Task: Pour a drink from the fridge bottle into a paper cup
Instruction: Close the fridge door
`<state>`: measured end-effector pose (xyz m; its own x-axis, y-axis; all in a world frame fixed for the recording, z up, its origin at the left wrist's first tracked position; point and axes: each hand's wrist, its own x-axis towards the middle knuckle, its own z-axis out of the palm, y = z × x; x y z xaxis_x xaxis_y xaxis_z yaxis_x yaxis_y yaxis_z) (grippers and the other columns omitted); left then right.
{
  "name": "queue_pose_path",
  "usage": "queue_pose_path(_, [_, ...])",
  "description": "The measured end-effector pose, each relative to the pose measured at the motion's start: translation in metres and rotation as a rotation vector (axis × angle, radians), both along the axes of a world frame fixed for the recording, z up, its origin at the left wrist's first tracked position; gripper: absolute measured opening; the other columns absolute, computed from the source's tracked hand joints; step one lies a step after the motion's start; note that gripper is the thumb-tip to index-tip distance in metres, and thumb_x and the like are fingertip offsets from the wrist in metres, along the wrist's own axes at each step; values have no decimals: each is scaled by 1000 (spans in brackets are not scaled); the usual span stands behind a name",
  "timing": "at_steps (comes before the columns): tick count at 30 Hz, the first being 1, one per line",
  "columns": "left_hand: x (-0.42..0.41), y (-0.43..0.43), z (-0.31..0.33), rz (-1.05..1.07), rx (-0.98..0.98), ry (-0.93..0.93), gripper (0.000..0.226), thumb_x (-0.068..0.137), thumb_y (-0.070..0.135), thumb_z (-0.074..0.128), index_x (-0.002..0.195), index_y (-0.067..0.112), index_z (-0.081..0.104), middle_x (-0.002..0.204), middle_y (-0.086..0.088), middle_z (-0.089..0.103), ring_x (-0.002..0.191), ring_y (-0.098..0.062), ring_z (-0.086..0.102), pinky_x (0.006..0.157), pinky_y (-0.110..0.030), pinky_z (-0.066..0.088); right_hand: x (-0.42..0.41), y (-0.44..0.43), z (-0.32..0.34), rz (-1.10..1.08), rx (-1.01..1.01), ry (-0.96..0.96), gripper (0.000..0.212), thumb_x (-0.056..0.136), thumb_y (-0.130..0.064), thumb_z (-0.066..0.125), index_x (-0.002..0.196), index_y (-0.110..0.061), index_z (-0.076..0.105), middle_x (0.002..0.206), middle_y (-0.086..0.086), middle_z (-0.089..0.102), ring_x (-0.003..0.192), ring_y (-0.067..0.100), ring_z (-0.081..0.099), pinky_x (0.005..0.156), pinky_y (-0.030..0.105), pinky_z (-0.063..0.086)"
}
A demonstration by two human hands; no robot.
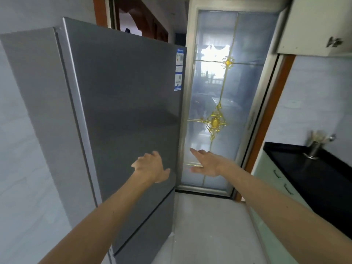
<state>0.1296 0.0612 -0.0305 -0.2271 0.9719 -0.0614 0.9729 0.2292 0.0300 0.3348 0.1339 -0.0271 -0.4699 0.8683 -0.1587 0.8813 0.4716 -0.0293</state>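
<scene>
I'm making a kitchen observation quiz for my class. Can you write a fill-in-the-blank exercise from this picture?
1. Both hands reach toward the grey ____.
2. The sticker sits near the fridge door's top ____ corner.
3. The left hand and right hand hold ____.
4. The metal utensil holder stands on the ____ countertop.

Missing words: fridge; right; nothing; black

the fridge [118, 103] door hides the whole inside, so no bottle or cup shows. its base runs off the bottom edge. both forearms are cut by the bottom edge too. the left hand [150, 166] is blurred; whether it touches the door cannot be told. print on the label [179, 69] is too small to read. the holder [313, 147] contents on the counter [304, 178] are blurred.
</scene>
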Motion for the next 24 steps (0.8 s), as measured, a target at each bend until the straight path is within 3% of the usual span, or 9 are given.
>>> queue_pose_path(4, [54,15,-11,-182,-2,-38,92,92,62,52,155,7,15,149,-21,37,134,-41,42,105,-56,43,62,-16,5,-111,32,3,85,96,-61,44,157,-28,-4,160,8,23,141,33,33,110,50,37])
queue_pose_path(12, [179,23,-17,-524,33,-69,82,92,59,52,152,15,18,144,-16,43,128,-37,48,99,-49,46,193,-64,9,-357,68,51,86,94,-63,45,157,-29,-2,161,9,24,138,33,39,108,50,40])
queue_pose_path(17, [265,14,-13,-645,47,-42,80,93,57,52,152,16,18,143,-16,43,128,-36,47,99,-48,44,268,-105,10,-475,101,16,84,96,-60,45,158,-27,0,157,11,29,136,33,39,101,50,44])
queue_pose_path(24, [380,-8,-15,-816,50,-67,83,89,59,56,151,19,19,139,-14,47,125,-36,50,98,-48,47,371,-166,9,-656,105,-9,85,96,-62,43,158,-27,-3,161,9,24,140,33,35,103,48,44])
